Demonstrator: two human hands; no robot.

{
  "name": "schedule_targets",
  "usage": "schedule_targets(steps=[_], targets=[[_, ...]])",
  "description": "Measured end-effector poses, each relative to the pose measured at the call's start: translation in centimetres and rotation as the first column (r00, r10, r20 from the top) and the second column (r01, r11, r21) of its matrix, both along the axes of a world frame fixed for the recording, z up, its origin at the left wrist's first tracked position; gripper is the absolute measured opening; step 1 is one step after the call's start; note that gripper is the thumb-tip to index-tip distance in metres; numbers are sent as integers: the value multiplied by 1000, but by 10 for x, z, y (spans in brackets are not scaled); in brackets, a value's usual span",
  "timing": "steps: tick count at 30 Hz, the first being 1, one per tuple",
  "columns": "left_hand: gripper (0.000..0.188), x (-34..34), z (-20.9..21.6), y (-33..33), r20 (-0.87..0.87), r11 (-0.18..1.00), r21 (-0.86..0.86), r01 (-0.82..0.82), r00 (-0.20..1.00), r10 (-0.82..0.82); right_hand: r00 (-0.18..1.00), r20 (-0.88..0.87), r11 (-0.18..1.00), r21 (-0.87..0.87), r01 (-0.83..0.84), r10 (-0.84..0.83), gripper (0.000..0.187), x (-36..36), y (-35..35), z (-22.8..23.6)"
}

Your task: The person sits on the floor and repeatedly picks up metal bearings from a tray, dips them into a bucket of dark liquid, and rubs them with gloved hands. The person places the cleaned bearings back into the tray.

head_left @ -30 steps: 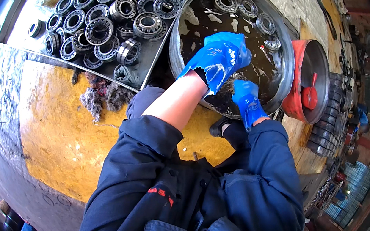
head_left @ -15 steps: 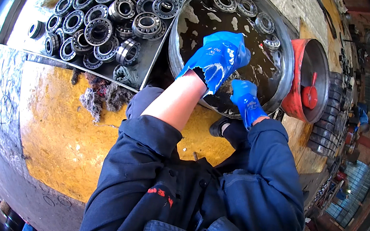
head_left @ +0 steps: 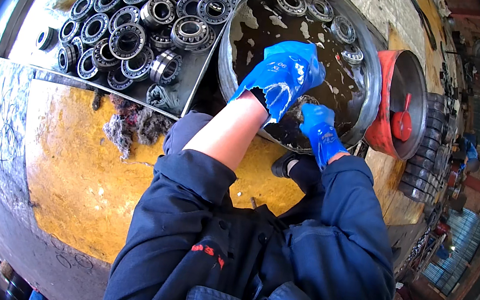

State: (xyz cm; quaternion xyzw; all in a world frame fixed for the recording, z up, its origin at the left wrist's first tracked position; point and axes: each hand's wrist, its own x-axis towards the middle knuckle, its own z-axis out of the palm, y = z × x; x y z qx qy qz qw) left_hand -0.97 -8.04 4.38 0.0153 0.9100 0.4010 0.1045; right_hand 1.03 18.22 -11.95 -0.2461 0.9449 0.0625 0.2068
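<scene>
Both my hands wear blue rubber gloves over a round metal tub (head_left: 372, 100) of dark, murky liquid. My left hand (head_left: 290, 71) is bent over the tub's middle, its back turned up and its fingers curled down out of sight; the glove's cuff is torn and ragged. Just right of it and nearer to me, my right hand (head_left: 320, 127) is closed. A greyish, rough-looking thing shows in part between the two gloves, too covered to name. Along the tub's far inner side lie several ring-shaped roller bearings (head_left: 291, 1), partly in the liquid.
Left of the tub stands a metal tray (head_left: 25, 45) with many roller bearings (head_left: 127, 40) and a crumpled grey rag (head_left: 164, 97) in it. An orange-red drum (head_left: 382, 101) holding a red scoop-like thing (head_left: 400, 125) is at the right. Frayed rags (head_left: 119, 132) lie on the yellow surface.
My right hand has shifted very slightly beside the left glove. The left hand stays in nearly the same place.
</scene>
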Motion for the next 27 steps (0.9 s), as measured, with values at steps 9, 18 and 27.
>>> schedule_targets(steps=[9, 18, 27], targets=[[38, 1, -10, 2, -105, 1000, 27, 3, 995, 0, 945, 115, 926, -195, 324, -306, 30, 1, 37, -16], [38, 2, -7, 1, -90, 999, 49, 9, 996, -5, 880, 2, 847, 269, -459, 476, 24, -8, -14, 7], [33, 2, 1, -4, 3, 1000, 25, 16, 1000, -16, 941, 199, 921, -227, 315, -273, 36, 0, 0, 11]])
